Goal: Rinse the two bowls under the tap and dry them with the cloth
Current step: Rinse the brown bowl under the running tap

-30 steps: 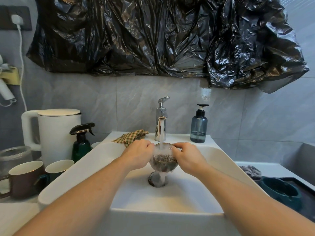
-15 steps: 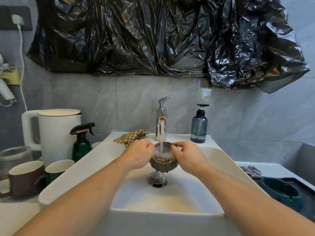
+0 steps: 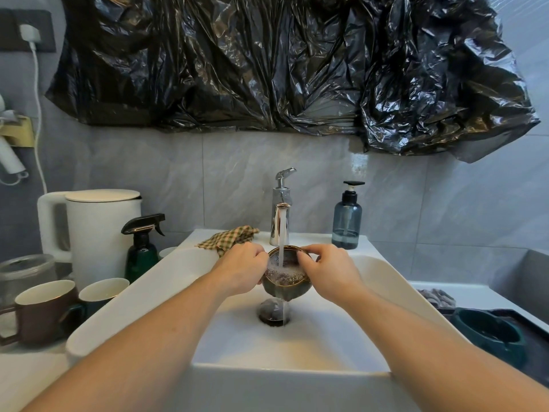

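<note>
Sink front (image 3: 291, 367): white basin, nearest to the camera; both forearms reaching over it.
Drain (image 3: 271, 315): dark, directly below the bowl; thin stream of water falling into it from the bowl's lower edge.
Second bowl (image 3: 490, 337): dark green, on a black tray at the right, near edge of the table; looks dry, judged not yet rinsed.
Mugs (image 3: 44, 307): brown one and a green one at the left, not part of the task.
Bowl in hand (image 3: 286, 279): dark glazed, held above the drain, tipped toward the camera, foamy water inside, overflowing.
Left hand (image 3: 242, 270): fingers curled around the left rim and side of the bowl, gripping it.
Right hand (image 3: 329, 273): fingers pinching the right rim, thumb side over the edge.
Water stream (image 3: 280, 236): running, landing inside the bowl.
Cloth (image 3: 228, 237): checked, lying on the back ledge of the sink, left of the tap, untouched, just behind the left hand.
Tap (image 3: 282, 212): chrome, lever raised.
Soap bottle (image 3: 347, 218): blue, right of the tap.
Progress: first rinse under way, judged not finished.
Left to do: emptying this bowl, rinsing the second, drying both with the cloth; closing the tap probably too.
</note>
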{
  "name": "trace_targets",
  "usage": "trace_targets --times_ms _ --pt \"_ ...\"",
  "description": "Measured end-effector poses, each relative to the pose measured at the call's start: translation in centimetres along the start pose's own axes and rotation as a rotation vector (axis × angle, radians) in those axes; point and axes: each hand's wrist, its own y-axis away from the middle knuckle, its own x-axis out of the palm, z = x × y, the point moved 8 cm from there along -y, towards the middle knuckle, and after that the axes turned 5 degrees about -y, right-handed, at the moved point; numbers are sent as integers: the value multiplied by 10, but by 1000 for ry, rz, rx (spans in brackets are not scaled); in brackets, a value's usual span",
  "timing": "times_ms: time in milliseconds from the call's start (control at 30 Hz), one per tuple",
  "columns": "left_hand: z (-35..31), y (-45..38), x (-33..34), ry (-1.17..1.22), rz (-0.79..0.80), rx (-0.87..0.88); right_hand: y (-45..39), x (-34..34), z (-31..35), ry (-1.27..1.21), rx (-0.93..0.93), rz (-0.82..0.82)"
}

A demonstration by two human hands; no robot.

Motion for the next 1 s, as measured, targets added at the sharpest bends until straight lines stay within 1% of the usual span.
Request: trace_targets --times_ms 667,767,900,1000 --pt "-1 3 -1 23 -9 -9 1 -1 2 -9 -13 12" --pt "0 4 -3 9 -26 -19 2 2 1 -29 -9 38" --pt "0 5 -9 -27 -85 -24 3 8 1 -72 -2 89" --pt "-1 5 -11 -62 -122 -29 4 15 1 -58 10 152"
